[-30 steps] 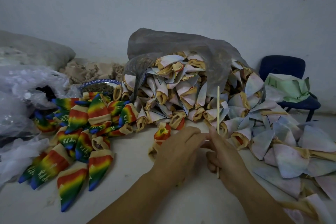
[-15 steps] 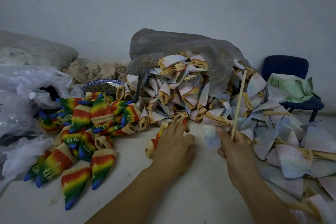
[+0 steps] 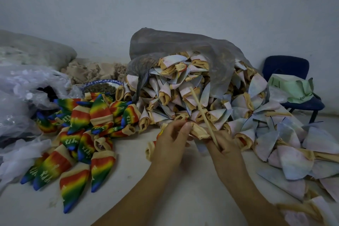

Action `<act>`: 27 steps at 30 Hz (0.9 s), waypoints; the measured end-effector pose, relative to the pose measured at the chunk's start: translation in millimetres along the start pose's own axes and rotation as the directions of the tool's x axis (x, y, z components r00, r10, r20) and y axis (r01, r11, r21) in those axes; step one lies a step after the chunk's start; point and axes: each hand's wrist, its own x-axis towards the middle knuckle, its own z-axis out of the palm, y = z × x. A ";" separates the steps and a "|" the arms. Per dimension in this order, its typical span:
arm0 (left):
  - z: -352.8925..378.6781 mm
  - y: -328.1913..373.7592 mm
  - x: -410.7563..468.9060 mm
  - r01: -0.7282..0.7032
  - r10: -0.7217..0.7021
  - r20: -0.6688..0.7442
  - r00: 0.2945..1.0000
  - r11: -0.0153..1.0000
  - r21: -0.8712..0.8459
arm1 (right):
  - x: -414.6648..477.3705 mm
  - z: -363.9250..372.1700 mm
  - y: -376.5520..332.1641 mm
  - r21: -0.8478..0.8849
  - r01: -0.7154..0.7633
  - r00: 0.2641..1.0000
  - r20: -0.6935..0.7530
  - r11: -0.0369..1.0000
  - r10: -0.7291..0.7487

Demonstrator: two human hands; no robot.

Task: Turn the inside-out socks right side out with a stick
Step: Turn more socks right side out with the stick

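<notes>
Swings the stick point(image 3: 201, 112) across since half a second ago: leaned toward the upper right then, slants toward the upper left now, with its tip over the pale pile point(image 3: 183, 93) in mid frame. Brings the left grip point(image 3: 170, 145) up off the worktop point(image 3: 128, 198) to the sock point(image 3: 199, 131), just right of frame centre. Pinches the tan cuff there between left thumb and fingertips. Holds the stick in the right grip point(image 3: 225, 150), fingers curled round its lower end. May also catch the far side of the same cuff, but cannot tell, that part being hidden. Sets the shaft against the cuff's right edge, not yet plainly inside it.

Step in hand, at a guess: opening a fresh inside-out sock and lining the stick up with its mouth. Next calls for spreading the cuff wide, steering one stick end into the opening and down to the toe, then drawing the cuff back along the shaft until the printed side shows. Needs a firm pinch on soft cloth and a straight push, or the end may snag in a fold.

Looks far from finished: pale pile spilling from the grey bag point(image 3: 183, 46) at upper middle and across the right, with a smaller rainbow pile point(image 3: 82, 134) at left, probably the ones already turned.
</notes>
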 end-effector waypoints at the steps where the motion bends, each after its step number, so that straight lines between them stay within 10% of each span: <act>1: -0.3 -0.8 2.3 0.057 -0.057 -0.004 0.998 0.996 -0.073 | -0.7 1.9 -0.7 0.008 0.000 1.000 0.013 1.000 -0.001; 7: -3.9 -3.4 6.2 0.240 -0.244 0.038 0.969 0.893 -0.381 | -2.9 6.5 -3.6 0.085 -0.039 0.994 0.102 0.996 0.030; 15: -8.5 -0.4 4.7 -0.027 0.052 -0.149 0.987 0.986 0.165 | -4.2 5.9 -6.1 0.058 -0.052 0.996 -0.066 0.997 0.056; 27: 5.8 -2.1 -1.6 -0.077 0.091 -0.085 0.992 0.985 0.155 | -0.9 14.3 8.7 -0.159 0.063 0.992 -0.097 0.985 -0.079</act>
